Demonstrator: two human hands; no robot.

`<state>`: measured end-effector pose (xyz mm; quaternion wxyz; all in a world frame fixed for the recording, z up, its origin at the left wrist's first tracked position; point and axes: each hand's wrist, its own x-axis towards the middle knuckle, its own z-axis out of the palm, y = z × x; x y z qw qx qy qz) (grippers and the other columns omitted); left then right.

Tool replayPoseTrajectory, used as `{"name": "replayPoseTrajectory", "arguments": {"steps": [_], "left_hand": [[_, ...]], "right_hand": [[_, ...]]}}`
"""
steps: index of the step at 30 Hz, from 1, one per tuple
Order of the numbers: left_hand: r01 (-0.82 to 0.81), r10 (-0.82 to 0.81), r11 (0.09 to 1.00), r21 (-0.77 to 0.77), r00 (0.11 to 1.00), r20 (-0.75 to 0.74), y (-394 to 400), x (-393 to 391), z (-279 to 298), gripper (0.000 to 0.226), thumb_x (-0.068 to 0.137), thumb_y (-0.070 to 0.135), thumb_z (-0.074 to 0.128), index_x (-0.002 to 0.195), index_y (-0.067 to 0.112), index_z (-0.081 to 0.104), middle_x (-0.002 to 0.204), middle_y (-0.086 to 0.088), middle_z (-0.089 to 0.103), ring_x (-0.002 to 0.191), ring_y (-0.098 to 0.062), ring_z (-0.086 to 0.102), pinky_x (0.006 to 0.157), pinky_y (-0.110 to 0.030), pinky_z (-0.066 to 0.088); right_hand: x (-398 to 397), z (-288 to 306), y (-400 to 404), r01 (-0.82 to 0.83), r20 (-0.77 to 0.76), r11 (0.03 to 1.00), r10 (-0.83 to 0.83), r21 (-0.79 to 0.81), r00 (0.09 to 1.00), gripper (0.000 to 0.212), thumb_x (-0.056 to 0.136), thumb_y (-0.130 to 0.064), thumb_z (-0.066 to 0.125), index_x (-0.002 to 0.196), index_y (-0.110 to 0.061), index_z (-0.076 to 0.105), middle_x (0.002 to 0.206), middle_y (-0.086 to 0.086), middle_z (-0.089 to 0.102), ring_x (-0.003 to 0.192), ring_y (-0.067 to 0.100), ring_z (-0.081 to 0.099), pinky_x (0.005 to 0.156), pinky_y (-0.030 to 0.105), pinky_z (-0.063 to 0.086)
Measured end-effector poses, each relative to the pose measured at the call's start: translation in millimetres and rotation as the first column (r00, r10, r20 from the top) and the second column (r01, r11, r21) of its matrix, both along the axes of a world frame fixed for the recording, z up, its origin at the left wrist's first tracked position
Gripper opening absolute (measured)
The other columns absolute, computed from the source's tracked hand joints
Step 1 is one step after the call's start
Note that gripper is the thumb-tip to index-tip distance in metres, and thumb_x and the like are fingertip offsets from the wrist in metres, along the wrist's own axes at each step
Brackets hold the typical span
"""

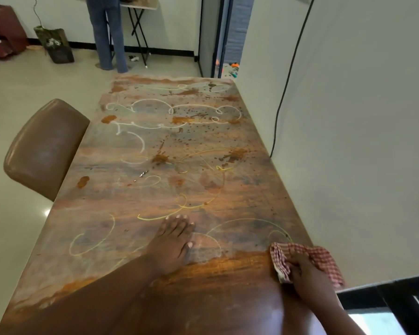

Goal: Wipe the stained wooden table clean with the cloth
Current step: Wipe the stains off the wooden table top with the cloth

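A long wooden table [136, 238] runs away from me, marked with chalk loops, orange smears and dark splatter over most of its top. A band near my edge looks cleaner and glossy. My left hand [173, 240] lies flat on the wood with straight fingers, palm down. At the table's right edge my right hand [305, 272] grips a red-and-white checked cloth [322, 258], bunched and pressed against the surface.
A brown padded chair [42, 146] stands against the table's left side. A white wall with a black cable [284, 93] runs along the right edge. Beyond the far end a person in jeans [107, 32] stands at a folding table [140, 10].
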<state>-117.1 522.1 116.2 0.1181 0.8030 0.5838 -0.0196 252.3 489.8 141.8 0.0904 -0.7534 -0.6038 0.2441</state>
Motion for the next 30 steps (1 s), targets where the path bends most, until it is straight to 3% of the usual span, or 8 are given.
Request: {"name": "replayPoseTrajectory", "arguments": {"steps": [6,9,11,12,15,19,24,30], "left_hand": [[-0.011,0.011,1.000,-0.001,1.000,0.016,14.2,25.6,2.5,0.059,0.103,0.043,0.017,0.156,0.020,0.002,0.164,-0.004,-0.003,0.148,-0.022,-0.016,0.111,-0.035,-0.025],[-0.027,0.027,0.999,-0.017,1.000,-0.005,16.5,38.9,0.4,0.061,0.103,0.046,0.016,0.156,0.018,0.002,0.164,-0.006,-0.004,0.148,-0.024,-0.015,0.109,-0.035,-0.027],[-0.045,0.044,0.999,-0.024,0.998,-0.034,15.8,46.8,-3.1,0.063,0.102,0.049,0.016,0.156,0.018,0.002,0.163,-0.007,-0.005,0.148,-0.025,-0.016,0.108,-0.035,-0.029],[-0.056,0.054,0.998,-0.030,0.997,-0.046,15.8,50.6,-4.3,0.064,0.102,0.050,0.016,0.156,0.018,0.002,0.163,-0.007,-0.005,0.148,-0.025,-0.016,0.108,-0.036,-0.029],[-0.117,0.115,0.993,-0.020,0.991,-0.062,19.0,60.1,-7.3,0.070,0.096,0.057,0.012,0.156,0.021,0.003,0.163,-0.006,-0.005,0.148,-0.026,-0.015,0.105,-0.037,-0.031],[-0.166,0.163,0.986,-0.029,0.982,-0.092,19.8,69.8,-10.8,0.080,0.087,0.065,0.003,0.156,0.024,0.004,0.163,-0.006,-0.007,0.148,-0.028,-0.016,0.107,-0.040,-0.031],[-0.205,0.201,0.978,-0.026,0.974,-0.108,25.1,81.9,-8.7,0.090,0.079,0.068,-0.008,0.156,0.023,0.002,0.163,-0.006,-0.006,0.148,-0.028,-0.014,0.108,-0.041,-0.028],[-0.226,0.221,0.974,-0.019,0.965,-0.141,28.1,105.7,2.6,0.077,0.092,0.064,0.003,0.154,0.019,-0.004,0.163,-0.008,-0.004,0.148,-0.028,-0.015,0.108,-0.039,-0.028]], "right_hand": [[-12.7,-17.9,-11.5,-0.111,0.025,0.994,0.111,0.000,0.993,0.041,0.091,-0.022,0.060,0.132,-0.020,0.056,0.140,0.012,0.051,0.127,0.028,0.048,0.101,0.034,0.037],[20.6,-18.8,-18.6,-0.077,0.084,0.985,0.091,-0.154,0.992,0.050,0.096,-0.035,0.050,0.144,-0.036,0.034,0.159,0.005,0.015,0.145,0.021,0.017,0.116,0.032,0.014],[27.8,-12.7,-6.2,0.012,0.142,0.989,0.009,-0.144,0.990,0.051,0.098,-0.037,0.042,0.147,-0.031,0.029,0.160,0.006,0.008,0.146,0.020,0.004,0.113,0.027,-0.005],[24.8,-10.3,1.7,0.008,0.177,0.994,0.011,-0.107,0.984,0.052,0.097,-0.038,0.040,0.147,-0.028,0.029,0.158,0.007,0.018,0.145,0.022,0.013,0.115,0.029,-0.003],[0.5,-4.1,27.8,-0.015,0.039,0.997,0.018,-0.077,0.999,0.047,0.091,-0.026,0.045,0.137,-0.020,0.040,0.134,0.012,0.050,0.121,0.030,0.048,0.108,0.045,0.035],[0.0,-5.1,45.6,-0.196,0.219,0.977,0.209,-0.080,0.953,0.059,0.098,-0.025,0.026,0.151,-0.010,0.007,0.159,0.013,0.009,0.146,0.025,0.009,0.117,0.036,0.000],[21.7,-7.5,-3.9,-0.228,0.369,0.914,0.351,-0.336,0.861,0.071,0.095,-0.038,0.029,0.150,-0.013,-0.009,0.160,0.007,-0.006,0.146,0.025,0.005,0.116,0.039,0.006],[-2.0,0.7,40.4,-0.209,0.383,0.930,0.319,-0.301,0.867,0.062,0.097,-0.025,0.025,0.148,-0.001,-0.002,0.156,0.024,0.009,0.139,0.041,0.023,0.110,0.045,0.030]]}}
